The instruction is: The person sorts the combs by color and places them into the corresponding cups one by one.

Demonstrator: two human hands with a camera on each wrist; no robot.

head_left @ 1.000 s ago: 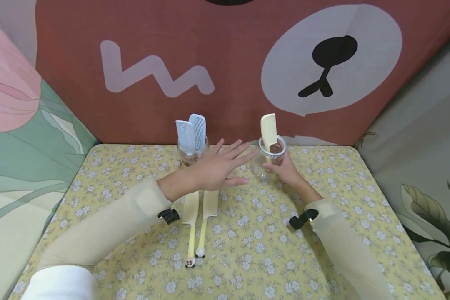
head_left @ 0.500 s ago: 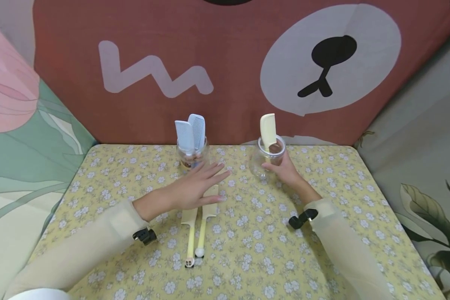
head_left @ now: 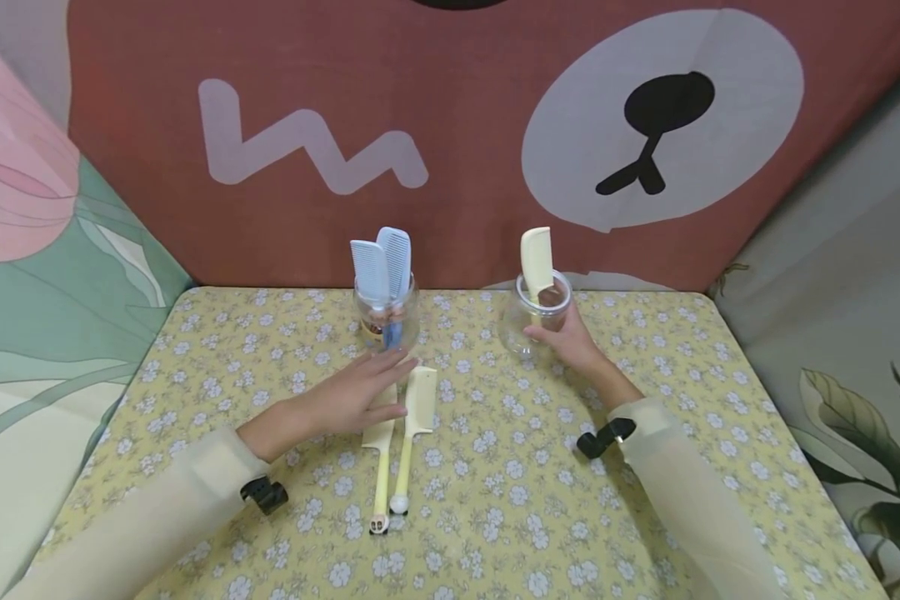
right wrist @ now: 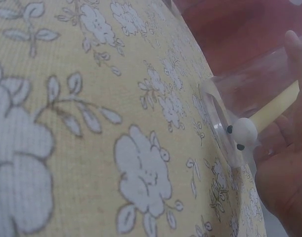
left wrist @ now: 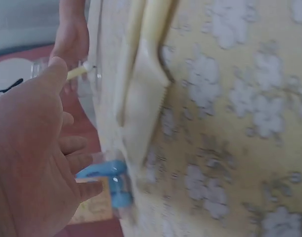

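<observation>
My right hand (head_left: 570,342) grips the side of a clear glass jar (head_left: 512,332) on the table. A pale yellow comb (head_left: 537,258) stands in it, teeth end up; the right wrist view shows its white knob (right wrist: 243,131) near the jar's bottom. My left hand (head_left: 333,402), fingers spread and holding nothing, hovers over two pale yellow combs lying side by side. The right-hand one (head_left: 421,402) shows fully, while the hand partly hides the left-hand one (head_left: 378,435). In the left wrist view, the palm (left wrist: 32,148) faces a comb (left wrist: 146,94) without visible contact.
A second clear jar (head_left: 411,321) near the table's back edge holds two light blue combs (head_left: 371,271), upright. Yellow flowered cloth (head_left: 495,517) covers the table. A reddish printed backdrop (head_left: 465,233) rises directly behind it, with fabric walls on both sides.
My left hand has moved from beside the right jar back left and nearer, uncovering the blue combs' jar and the right-hand lying comb. My right hand stays on its jar.
</observation>
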